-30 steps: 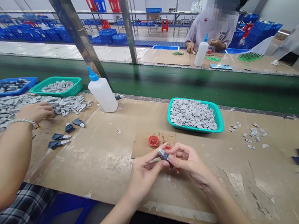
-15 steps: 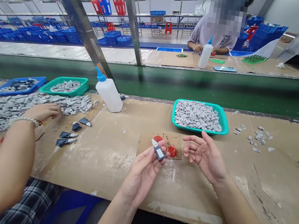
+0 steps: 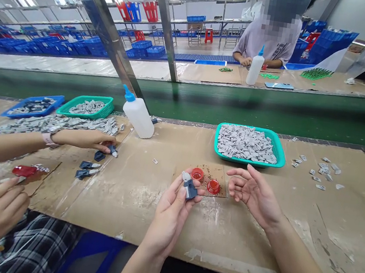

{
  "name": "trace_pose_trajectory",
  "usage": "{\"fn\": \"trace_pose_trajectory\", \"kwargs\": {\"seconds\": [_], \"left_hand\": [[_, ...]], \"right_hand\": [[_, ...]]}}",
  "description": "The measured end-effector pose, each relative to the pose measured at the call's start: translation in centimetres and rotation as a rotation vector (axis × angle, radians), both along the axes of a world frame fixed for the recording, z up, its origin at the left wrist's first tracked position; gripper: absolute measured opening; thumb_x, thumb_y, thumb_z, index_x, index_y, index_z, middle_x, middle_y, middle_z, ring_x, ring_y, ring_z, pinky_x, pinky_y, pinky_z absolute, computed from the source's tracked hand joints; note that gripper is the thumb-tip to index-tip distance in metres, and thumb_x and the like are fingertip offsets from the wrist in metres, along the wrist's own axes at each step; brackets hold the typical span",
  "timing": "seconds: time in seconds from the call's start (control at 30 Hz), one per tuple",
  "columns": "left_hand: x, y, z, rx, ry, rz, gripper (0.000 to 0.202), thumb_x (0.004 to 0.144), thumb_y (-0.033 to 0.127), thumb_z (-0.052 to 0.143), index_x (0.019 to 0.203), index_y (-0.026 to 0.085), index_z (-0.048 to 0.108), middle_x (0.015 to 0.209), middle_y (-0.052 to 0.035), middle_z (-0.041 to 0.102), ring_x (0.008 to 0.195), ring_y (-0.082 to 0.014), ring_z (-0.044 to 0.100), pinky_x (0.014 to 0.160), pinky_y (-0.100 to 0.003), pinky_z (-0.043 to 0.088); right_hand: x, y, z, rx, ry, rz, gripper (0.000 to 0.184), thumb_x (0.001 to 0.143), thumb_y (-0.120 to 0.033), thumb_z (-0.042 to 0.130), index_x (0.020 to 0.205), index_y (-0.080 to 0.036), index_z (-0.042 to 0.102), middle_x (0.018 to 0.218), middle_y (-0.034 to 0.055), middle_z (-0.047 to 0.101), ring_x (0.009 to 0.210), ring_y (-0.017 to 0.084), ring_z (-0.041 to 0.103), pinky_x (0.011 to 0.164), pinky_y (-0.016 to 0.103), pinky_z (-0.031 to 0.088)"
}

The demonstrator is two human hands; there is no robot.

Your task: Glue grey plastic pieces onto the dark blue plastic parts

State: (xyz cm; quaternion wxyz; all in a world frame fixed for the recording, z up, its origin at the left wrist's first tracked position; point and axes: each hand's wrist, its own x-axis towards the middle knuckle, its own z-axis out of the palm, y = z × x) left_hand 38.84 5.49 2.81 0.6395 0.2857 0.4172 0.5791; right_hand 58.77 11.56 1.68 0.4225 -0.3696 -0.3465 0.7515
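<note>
My left hand (image 3: 172,211) pinches a small dark blue part with a grey piece on it (image 3: 189,186), held just above the cardboard-covered bench (image 3: 147,186). My right hand (image 3: 256,194) hovers to the right of it, fingers spread and holding nothing. Two small red caps (image 3: 205,180) sit on a brown card square (image 3: 221,172) between and just beyond my hands. A teal tray (image 3: 281,154) heaped with small grey pieces stands behind my right hand.
A co-worker on my left reaches toward dark blue parts (image 3: 89,170) near a pile of grey pieces (image 3: 53,123). A white squeeze bottle (image 3: 137,115), a second teal tray (image 3: 88,107) and a blue tray (image 3: 33,105) stand at the back left. A green conveyor (image 3: 243,104) runs behind.
My right hand let go of the part and drew away to the right, opening. My left hand kept the part. The co-worker's arm reached further right along the bench.
</note>
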Motion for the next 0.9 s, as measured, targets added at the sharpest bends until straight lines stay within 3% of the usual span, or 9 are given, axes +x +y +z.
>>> {"fn": "trace_pose_trajectory", "kwargs": {"seconds": [0.13, 0.23, 0.33, 0.4, 0.53, 0.63, 0.77, 0.9], "left_hand": [[-3.6, 1.2, -1.7, 0.134, 0.364, 0.164, 0.041, 0.092, 0.031, 0.047, 0.132, 0.019, 0.046, 0.097, -0.0046, 0.057, 0.086, -0.0138, 0.059, 0.087, -0.031, 0.049], [-8.1, 2.9, -3.4, 0.193, 0.967, 0.276, 0.042, 0.093, 0.022, 0.037, 0.134, 0.018, 0.043, 0.097, -0.0065, 0.059, 0.088, -0.0168, 0.059, 0.089, -0.037, 0.048], [-12.4, 4.9, -4.5, 0.210, 1.599, 0.211, 0.052, 0.086, 0.007, 0.035, 0.137, 0.015, 0.040, 0.112, -0.0113, 0.061, 0.106, -0.0224, 0.057, 0.096, -0.039, 0.044], [-14.4, 6.2, -4.7, 0.190, 1.838, 0.197, 0.057, 0.080, 0.002, 0.035, 0.136, 0.011, 0.042, 0.118, -0.0150, 0.059, 0.112, -0.0264, 0.054, 0.097, -0.041, 0.043], [-16.5, 7.6, -4.0, 0.124, 1.975, 0.207, 0.063, 0.072, -0.002, 0.036, 0.133, 0.009, 0.047, 0.116, -0.0189, 0.060, 0.110, -0.0332, 0.054, 0.093, -0.046, 0.044], [-17.6, 7.7, -3.3, 0.066, 2.048, 0.218, 0.072, 0.068, -0.004, 0.037, 0.138, 0.009, 0.041, 0.116, -0.0202, 0.060, 0.107, -0.0352, 0.056, 0.088, -0.047, 0.045], [-19.3, 7.2, -2.8, -0.037, 2.116, 0.231, 0.074, 0.069, -0.002, 0.039, 0.143, 0.010, 0.032, 0.115, -0.0213, 0.060, 0.102, -0.0366, 0.059, 0.083, -0.046, 0.048], [-20.5, 6.7, -2.7, -0.049, 2.102, 0.269, 0.069, 0.071, -0.001, 0.037, 0.140, 0.008, 0.035, 0.110, -0.0240, 0.061, 0.102, -0.0388, 0.060, 0.081, -0.050, 0.048]], "right_hand": [[0.1, 0.2, 0.0, 0.024, -0.090, -0.037, 0.045, 0.089, -0.057, 0.045, 0.098, -0.017, 0.065, 0.075, 0.0035, 0.062, 0.066, 0.015, 0.056, 0.055, 0.023, 0.040], [0.2, 0.4, -0.3, 0.102, -0.262, -0.080, 0.045, 0.088, -0.057, 0.049, 0.098, -0.017, 0.066, 0.079, 0.0055, 0.065, 0.071, 0.017, 0.059, 0.057, 0.024, 0.041], [0.3, 0.6, -0.7, 0.214, -0.458, -0.137, 0.043, 0.087, -0.057, 0.051, 0.097, -0.018, 0.066, 0.083, 0.0059, 0.067, 0.073, 0.017, 0.058, 0.059, 0.024, 0.042], [0.4, 0.7, -1.0, 0.271, -0.535, -0.167, 0.042, 0.088, -0.056, 0.050, 0.099, -0.019, 0.066, 0.085, 0.0057, 0.067, 0.074, 0.016, 0.058, 0.059, 0.025, 0.042], [0.7, 0.9, -1.3, 0.286, -0.563, -0.180, 0.042, 0.089, -0.056, 0.047, 0.097, -0.020, 0.066, 0.085, 0.0057, 0.068, 0.073, 0.017, 0.058, 0.058, 0.025, 0.042], [0.7, 0.9, -1.3, 0.282, -0.572, -0.177, 0.042, 0.089, -0.057, 0.047, 0.098, -0.020, 0.066, 0.085, 0.0055, 0.068, 0.073, 0.017, 0.058, 0.058, 0.025, 0.042], [0.6, 0.7, -1.4, 0.278, -0.574, -0.164, 0.044, 0.089, -0.057, 0.047, 0.101, -0.019, 0.066, 0.085, 0.0057, 0.067, 0.073, 0.017, 0.058, 0.058, 0.025, 0.043], [0.5, 0.6, -1.4, 0.290, -0.566, -0.151, 0.044, 0.089, -0.057, 0.047, 0.102, -0.019, 0.066, 0.085, 0.0060, 0.067, 0.074, 0.017, 0.058, 0.058, 0.025, 0.043]]}}
